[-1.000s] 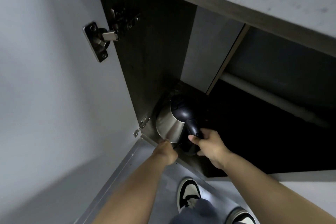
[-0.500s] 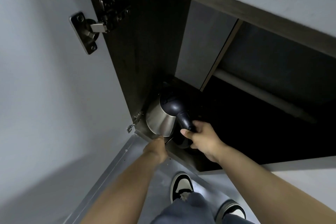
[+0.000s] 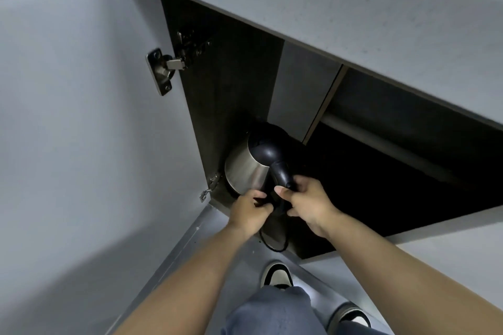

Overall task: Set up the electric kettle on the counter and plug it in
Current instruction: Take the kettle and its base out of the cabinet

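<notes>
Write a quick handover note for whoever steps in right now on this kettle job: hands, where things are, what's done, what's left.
Right hand grips the kettle's black handle.
Left hand is at the kettle's base, fingers curled; what it grips is hidden.
Kettle sits at the front left corner of the open lower cabinet, beside the open door.
A black cord loops out below the hands.
Done: door open, kettle grasped.
Left: lift it out, set it on the counter, plug in.

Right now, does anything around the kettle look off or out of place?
One thing: a black cord loops loose out over the cabinet's front edge below the kettle, where it could snag. No spill or damage shows.
</notes>
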Demonstrator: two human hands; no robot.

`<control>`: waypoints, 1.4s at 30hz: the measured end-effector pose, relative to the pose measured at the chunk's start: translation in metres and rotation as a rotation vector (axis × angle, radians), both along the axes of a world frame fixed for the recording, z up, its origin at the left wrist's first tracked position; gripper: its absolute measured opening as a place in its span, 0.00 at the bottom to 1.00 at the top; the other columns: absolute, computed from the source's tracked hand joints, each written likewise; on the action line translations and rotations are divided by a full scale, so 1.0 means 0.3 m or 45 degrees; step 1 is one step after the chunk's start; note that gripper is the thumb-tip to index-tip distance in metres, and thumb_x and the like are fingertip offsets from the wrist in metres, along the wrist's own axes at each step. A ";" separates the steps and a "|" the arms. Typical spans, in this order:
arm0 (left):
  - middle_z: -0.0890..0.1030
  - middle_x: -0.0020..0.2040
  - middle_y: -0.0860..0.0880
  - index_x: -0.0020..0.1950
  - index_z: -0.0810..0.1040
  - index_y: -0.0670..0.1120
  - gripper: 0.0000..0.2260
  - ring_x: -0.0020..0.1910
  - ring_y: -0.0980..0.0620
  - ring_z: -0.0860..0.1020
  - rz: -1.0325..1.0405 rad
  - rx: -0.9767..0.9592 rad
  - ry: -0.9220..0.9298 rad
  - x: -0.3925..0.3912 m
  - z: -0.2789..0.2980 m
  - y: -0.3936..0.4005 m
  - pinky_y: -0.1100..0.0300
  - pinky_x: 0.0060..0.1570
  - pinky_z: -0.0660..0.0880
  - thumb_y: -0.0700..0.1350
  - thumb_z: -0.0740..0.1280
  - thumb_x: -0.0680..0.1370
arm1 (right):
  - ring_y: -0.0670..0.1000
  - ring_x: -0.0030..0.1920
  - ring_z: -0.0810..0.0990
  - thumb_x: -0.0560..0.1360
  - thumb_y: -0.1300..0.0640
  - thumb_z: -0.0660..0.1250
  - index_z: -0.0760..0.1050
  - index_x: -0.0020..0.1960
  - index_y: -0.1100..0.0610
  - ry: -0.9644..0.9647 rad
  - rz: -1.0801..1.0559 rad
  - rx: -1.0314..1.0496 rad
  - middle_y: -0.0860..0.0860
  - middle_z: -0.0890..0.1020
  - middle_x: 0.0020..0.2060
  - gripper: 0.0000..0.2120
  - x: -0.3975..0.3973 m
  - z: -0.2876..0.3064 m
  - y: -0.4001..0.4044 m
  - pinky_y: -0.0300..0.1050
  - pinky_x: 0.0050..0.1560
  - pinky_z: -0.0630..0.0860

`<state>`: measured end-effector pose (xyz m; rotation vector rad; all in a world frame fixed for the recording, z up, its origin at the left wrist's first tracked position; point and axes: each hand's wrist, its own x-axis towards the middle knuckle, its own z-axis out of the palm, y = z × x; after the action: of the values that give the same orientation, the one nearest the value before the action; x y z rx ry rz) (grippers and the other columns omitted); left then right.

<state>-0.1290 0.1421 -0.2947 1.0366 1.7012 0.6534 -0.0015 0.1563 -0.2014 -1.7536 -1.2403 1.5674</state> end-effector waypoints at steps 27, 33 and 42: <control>0.80 0.50 0.51 0.58 0.70 0.54 0.26 0.48 0.55 0.81 -0.037 0.547 -0.184 0.200 0.370 -0.168 0.60 0.49 0.79 0.36 0.73 0.66 | 0.54 0.49 0.83 0.77 0.60 0.67 0.77 0.56 0.57 0.066 -0.155 0.177 0.55 0.84 0.47 0.08 0.101 0.246 -0.130 0.57 0.55 0.80; 0.79 0.48 0.56 0.59 0.67 0.56 0.25 0.47 0.62 0.79 -0.047 0.650 -0.130 0.199 0.444 -0.224 0.68 0.45 0.76 0.37 0.72 0.69 | 0.49 0.45 0.82 0.77 0.59 0.67 0.77 0.52 0.54 0.067 -0.161 0.282 0.51 0.83 0.44 0.05 0.112 0.300 -0.172 0.40 0.42 0.75; 0.75 0.49 0.57 0.59 0.64 0.50 0.24 0.45 0.69 0.76 -0.122 0.717 -0.174 0.194 0.578 -0.228 0.73 0.40 0.74 0.32 0.69 0.70 | 0.48 0.50 0.81 0.79 0.55 0.64 0.75 0.57 0.53 0.064 -0.128 0.381 0.50 0.82 0.49 0.08 0.122 0.388 -0.219 0.42 0.51 0.77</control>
<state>-0.0707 0.0738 -0.1214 1.4133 1.3649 1.1506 0.0352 0.0905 -0.0851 -1.5517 -1.2674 1.2860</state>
